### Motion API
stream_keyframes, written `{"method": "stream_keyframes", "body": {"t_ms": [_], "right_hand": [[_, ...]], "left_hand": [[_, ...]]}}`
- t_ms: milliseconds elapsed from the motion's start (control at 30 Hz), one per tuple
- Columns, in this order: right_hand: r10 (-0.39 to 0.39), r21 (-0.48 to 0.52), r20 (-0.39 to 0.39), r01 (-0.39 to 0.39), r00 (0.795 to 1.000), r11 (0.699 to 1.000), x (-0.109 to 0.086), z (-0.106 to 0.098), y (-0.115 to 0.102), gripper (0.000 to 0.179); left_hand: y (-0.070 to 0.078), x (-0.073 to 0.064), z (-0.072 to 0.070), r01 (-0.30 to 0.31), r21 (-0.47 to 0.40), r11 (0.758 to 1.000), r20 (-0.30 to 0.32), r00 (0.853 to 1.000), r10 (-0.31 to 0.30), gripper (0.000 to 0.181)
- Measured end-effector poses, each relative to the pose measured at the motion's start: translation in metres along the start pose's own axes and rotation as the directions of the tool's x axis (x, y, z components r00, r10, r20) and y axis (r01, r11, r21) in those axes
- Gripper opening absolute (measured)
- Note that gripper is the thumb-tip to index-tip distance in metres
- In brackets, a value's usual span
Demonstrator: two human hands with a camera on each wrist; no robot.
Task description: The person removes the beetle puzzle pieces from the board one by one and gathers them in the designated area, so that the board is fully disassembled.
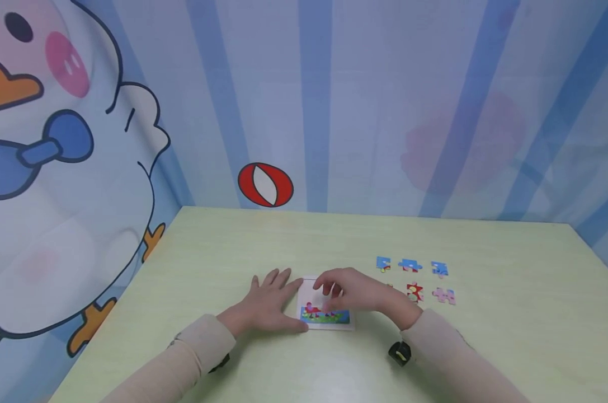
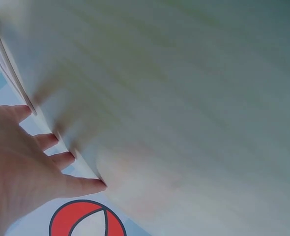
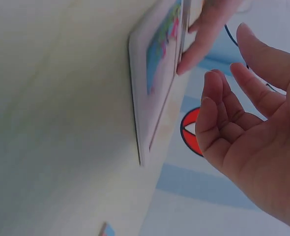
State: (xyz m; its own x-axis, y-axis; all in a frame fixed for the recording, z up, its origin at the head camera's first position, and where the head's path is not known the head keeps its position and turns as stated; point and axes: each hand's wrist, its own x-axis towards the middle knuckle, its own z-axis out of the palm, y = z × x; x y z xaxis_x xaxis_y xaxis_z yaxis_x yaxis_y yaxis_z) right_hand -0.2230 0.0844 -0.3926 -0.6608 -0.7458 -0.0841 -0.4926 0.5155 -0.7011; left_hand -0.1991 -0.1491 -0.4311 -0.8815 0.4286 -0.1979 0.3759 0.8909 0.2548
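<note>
Head view: one puzzle board (image 1: 306, 292), flat on the table (image 1: 223, 246); my left hand (image 1: 265, 307), fingers spread wide, thumb and forefinger at its left edge; my right hand (image 1: 360, 288), loosely bent above it; puzzle pieces (image 1: 439, 269), two rows, right of the board. Left wrist view: same spread fingers, board edge upper left. Right wrist view: I see thumb and fingers apart, holding nothing, near the board; one piece, partly shown, at bottom.

On the bench (image 1: 283, 240) lies the puzzle board (image 1: 329, 318), the left hand (image 1: 268, 305) at its nine o'clock, the right hand (image 1: 356, 288) above it, puzzle pieces (image 1: 410, 265) towards two o'clock, a backdrop (image 1: 354, 140) behind at twelve.
</note>
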Motion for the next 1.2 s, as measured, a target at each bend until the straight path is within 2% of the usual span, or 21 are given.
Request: {"method": "stream_keyframes", "body": {"t_ms": [333, 733, 1000, 1200], "right_hand": [[-0.010, -0.030, -0.005, 0.010, 1.000, 1.000, 0.014, 0.023, -0.002, 0.030], [0.047, -0.074, -0.018, -0.048, 0.999, 0.996, 0.024, 0.031, -0.006, 0.029], [0.089, -0.153, -0.043, -0.094, 0.995, 0.984, 0.028, 0.036, -0.010, 0.026], [0.111, -0.168, -0.050, -0.118, 0.993, 0.979, 0.028, 0.037, -0.012, 0.025]], "left_hand": [[-0.001, 0.000, 0.000, -0.011, -0.004, 1.000, -0.009, 1.000, 0.011, 0.091], [0.000, -0.001, -0.001, -0.010, -0.001, 1.000, -0.012, 1.000, 0.010, 0.090], [0.000, 0.000, -0.001, -0.004, -0.002, 1.000, -0.007, 1.000, 0.004, 0.091], [0.000, 0.000, -0.001, -0.008, -0.002, 1.000, -0.006, 1.000, 0.008, 0.091]]}}
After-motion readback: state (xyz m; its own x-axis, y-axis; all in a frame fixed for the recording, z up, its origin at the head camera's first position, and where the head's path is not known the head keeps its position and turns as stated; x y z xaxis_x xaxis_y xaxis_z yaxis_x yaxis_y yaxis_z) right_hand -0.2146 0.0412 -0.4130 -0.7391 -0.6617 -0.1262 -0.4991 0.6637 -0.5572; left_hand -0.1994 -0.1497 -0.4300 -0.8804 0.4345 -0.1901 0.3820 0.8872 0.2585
